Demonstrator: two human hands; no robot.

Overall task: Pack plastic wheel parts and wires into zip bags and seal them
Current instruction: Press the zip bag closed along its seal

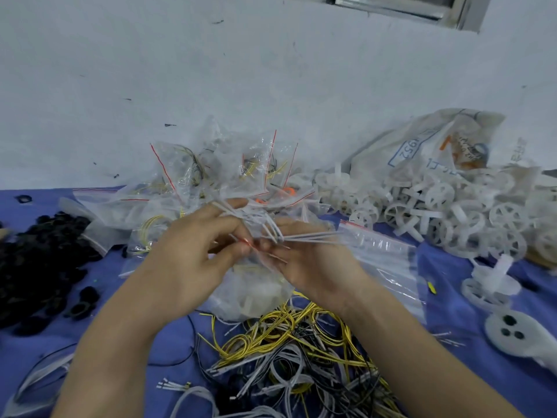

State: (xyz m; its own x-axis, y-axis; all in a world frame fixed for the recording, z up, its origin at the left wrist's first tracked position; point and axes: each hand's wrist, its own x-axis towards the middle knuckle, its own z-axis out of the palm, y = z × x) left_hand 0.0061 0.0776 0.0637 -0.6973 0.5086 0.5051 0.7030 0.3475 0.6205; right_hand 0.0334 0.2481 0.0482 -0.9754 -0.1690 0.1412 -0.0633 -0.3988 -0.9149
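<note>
Nearest, under both wrists, a tangled heap of wires point(289, 351) in yellow, white and black lies on the blue cloth point(452, 372). Above it 2 bare forearms reach forward and meet at the middle.

The left hand point(184, 257) and the right hand point(310, 260) both grip 1 zip bag point(250, 294). Its clear body hangs below the knuckles with something pale inside. The left thumb and forefinger pinch the bag's red-striped mouth. The right hand's fingers point(291, 229) are curled against the same edge from the other side. Thin white strands fan out from between the fingertips toward the right; they are too blurred to tell whether they sit inside the bag.

Just right of the right fingers lies a flat stack of empty zip bags point(388, 260). Further right and nearer sits a white disc point(512, 330) with 3 dark holes. Well left of the left fingers spreads a heap of black parts point(39, 260).

Just beyond the fingertips rises a pile of filled bags point(217, 170) with red seal lines and yellow wire showing through. Beyond and right of the right fingers, a heap of white wheel parts point(437, 212) sprawls, spoked rims and axles mixed together. Behind that heap slumps a printed sack point(422, 146), and a scuffed pale wall point(211, 70) stands behind everything.
</note>
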